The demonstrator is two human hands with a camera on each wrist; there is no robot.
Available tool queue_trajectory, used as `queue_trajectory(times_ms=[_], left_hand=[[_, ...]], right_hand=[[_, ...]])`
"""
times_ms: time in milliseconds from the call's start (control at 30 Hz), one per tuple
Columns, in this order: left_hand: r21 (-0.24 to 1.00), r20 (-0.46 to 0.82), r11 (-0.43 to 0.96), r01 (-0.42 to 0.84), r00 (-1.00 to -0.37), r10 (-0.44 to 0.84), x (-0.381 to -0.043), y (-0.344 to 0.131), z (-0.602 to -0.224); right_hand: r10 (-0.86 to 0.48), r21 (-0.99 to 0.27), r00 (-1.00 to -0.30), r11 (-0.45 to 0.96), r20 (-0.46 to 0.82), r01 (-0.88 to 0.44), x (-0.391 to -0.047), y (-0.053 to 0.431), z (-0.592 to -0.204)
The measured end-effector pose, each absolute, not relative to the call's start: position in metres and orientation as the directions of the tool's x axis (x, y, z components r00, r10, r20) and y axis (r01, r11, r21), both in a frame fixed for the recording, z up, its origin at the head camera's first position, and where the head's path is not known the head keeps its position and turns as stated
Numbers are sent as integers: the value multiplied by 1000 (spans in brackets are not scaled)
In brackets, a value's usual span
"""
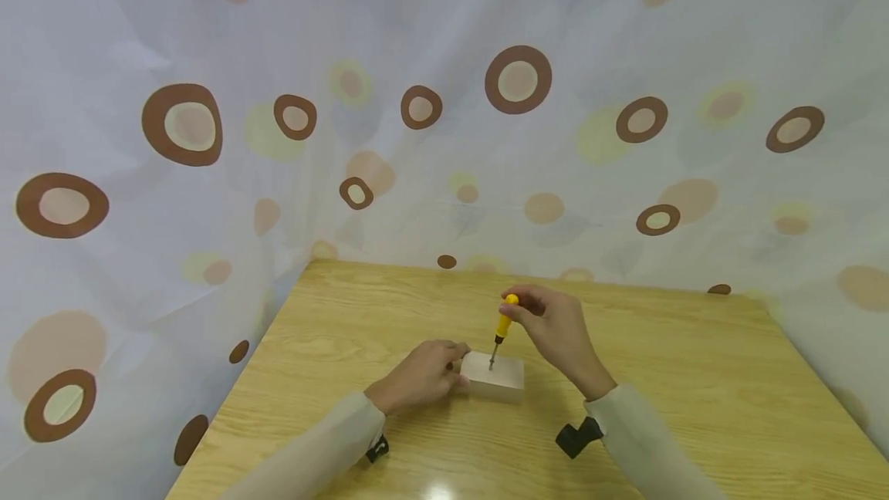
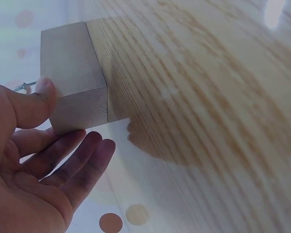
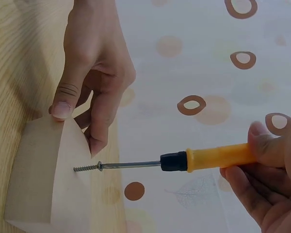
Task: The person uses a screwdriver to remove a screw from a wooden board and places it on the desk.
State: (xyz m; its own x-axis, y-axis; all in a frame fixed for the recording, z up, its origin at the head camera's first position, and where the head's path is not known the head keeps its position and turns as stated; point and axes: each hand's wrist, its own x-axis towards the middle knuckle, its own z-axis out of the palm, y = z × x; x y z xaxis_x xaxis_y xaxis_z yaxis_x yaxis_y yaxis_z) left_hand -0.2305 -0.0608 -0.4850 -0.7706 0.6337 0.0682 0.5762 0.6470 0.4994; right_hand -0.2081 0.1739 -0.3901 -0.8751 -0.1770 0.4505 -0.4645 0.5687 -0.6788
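Observation:
A pale wooden block (image 1: 491,388) lies on the table, and my left hand (image 1: 425,375) grips its left end between thumb and fingers. In the left wrist view, the thumb (image 2: 46,94) presses near the block's upper edge, with two fingers spread loosely below. My right hand (image 1: 559,330) pinches the yellow handle of a screwdriver (image 3: 218,157) near its butt end. The screwdriver stands almost upright, leaning slightly right, over the block. Its tip meets the head of a screw (image 3: 87,168). Much of the screw's threaded shank shows above the wood, with its point at the block's top face.
The wood-grain table (image 1: 333,315) spreads around both hands. A white curtain (image 1: 444,153) with brown and beige circles hangs behind it and along both sides. A black strap mount (image 1: 579,437) sits at the right wrist, another (image 1: 377,449) at the left.

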Motion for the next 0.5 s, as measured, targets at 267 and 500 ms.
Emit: queue_trajectory(times_ms=[267, 500], left_hand=[[495, 73, 649, 578, -772, 631, -230, -61, -484], [466, 79, 664, 585, -775, 627, -231, -60, -486]], right_hand=[[-320, -675, -841, 501, 437, -541, -210, 176, -390], [-237, -660, -843, 535, 482, -528, -208, 174, -395]])
